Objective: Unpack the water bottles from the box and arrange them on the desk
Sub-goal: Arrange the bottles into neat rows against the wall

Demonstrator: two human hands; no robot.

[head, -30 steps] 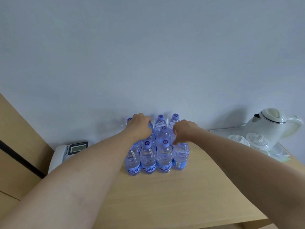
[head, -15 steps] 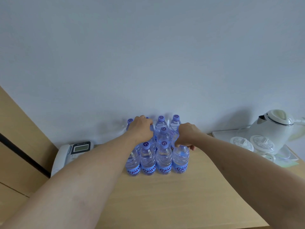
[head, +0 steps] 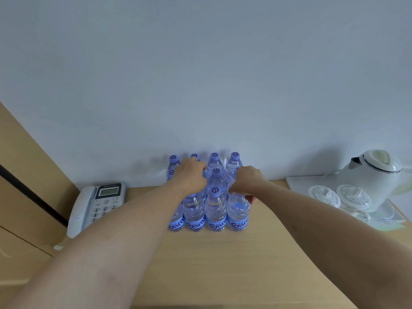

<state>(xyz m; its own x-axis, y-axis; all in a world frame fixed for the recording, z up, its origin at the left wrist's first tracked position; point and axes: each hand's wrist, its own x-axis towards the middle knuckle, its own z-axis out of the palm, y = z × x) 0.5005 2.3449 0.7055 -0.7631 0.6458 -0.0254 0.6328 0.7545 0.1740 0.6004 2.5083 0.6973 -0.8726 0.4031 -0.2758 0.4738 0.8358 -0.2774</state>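
Left hand [head: 192, 175]: I see it curled over the clear blue-capped plastic water bottles [head: 215, 208].
Right hand [head: 246, 181]: gripping the near-right bottle [head: 238, 210] on the light wooden desk [head: 223, 264].

— What's in front of you?

— A block of water bottles [head: 215, 210] standing upright on the wooden desk [head: 223, 264], packed in rows against the white wall [head: 200, 74], purple caps up.

— And your hands?

— My left hand [head: 190, 177] is curled over the bottle tops on the left side. My right hand [head: 246, 182] grips the neck of the front right bottle [head: 238, 214].

— Anything else?

— A grey telephone [head: 95, 206] to the left; to the right a white kettle [head: 374, 177] on a tray [head: 312, 181], with two lidded cups [head: 338, 197] just beside it.
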